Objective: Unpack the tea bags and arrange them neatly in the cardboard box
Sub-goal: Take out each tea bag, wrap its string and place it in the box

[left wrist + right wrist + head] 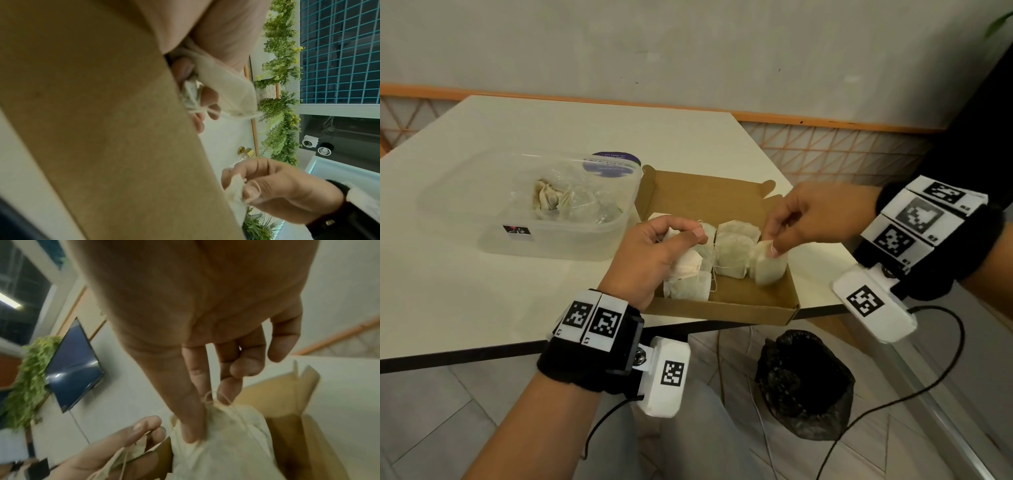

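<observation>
A shallow brown cardboard box [756, 301] lies open at the table's near right corner, with several pale tea bags [732, 253] laid flat in rows inside. My right hand [787, 233] pinches the top of one tea bag [768, 267] that stands at the right end of the row, seen close in the right wrist view as a tea bag [224, 439]. My left hand [671, 240] is curled over the box's left side and grips a tea bag [688, 265], which shows as a tea bag [228, 91] in the left wrist view, beside the box wall [102, 113].
A clear plastic container [530, 205] with crumpled wrappers and a purple lid behind it sits left of the box on the white table [482, 291]. A black bag-lined bin [804, 383] stands on the floor below the table's edge. Cables hang from both wrists.
</observation>
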Motion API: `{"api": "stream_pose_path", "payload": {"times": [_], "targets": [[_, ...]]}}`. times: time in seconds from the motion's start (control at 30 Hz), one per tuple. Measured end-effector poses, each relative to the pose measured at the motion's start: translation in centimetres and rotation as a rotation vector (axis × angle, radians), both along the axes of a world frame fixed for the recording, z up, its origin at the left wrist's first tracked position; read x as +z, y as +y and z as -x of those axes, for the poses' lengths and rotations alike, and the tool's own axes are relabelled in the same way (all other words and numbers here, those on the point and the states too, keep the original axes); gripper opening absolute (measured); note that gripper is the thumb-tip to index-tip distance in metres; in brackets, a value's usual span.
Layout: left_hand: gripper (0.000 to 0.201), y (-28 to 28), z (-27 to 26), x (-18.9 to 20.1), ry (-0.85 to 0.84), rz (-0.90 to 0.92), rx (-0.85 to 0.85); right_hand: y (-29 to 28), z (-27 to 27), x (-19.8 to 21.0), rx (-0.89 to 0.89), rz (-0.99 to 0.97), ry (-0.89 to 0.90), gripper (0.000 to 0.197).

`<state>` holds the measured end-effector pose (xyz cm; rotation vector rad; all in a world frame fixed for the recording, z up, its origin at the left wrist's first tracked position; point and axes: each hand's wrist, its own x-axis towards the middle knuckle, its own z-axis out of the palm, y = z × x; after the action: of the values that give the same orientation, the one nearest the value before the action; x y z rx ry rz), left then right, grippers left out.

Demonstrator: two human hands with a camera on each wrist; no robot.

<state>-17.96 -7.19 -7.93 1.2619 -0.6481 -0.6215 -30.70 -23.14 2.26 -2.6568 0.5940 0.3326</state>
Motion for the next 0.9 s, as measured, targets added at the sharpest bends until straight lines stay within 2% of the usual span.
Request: {"api": "stream_pose_path", "payload": {"times": [0.07,0.33,0.57,0.77,0.83,0.9], "targets": [[0.009,0.0,0.0,0.0,0.006,0.006,0.006,-0.5,0.3,-0.7,-0.035,-0.063,0.023,0.015],[0.007,0.2,0.2,0.2,0.0,-0.021,0.026,-2.8,-1.6,-3.4,-0.135,0.194,-0.037,0.025],[0.01,0.1,0.1,0.2,-0.001,-0.028,0.029,-3.3,-1.9,-3.8,-0.107,0.272,-0.023,0.016],[0.013,0.1,-0.1,0.1,0.035,-0.033,0.024,-2.4,0.6,-3.1,-0.124,0.203,-0.227,0.006],[0.016,0.0,-0.1,0.2,0.059,-0.029,0.031,-1.7,1.6,-3.7,-0.086,0.191,-0.136,0.003],[0.019,0.1,-0.1,0.4,0.11,-0.018,0.036,-1.4,2.2,-4.9,-0.055,0.203,-0.059,0.011]]}}
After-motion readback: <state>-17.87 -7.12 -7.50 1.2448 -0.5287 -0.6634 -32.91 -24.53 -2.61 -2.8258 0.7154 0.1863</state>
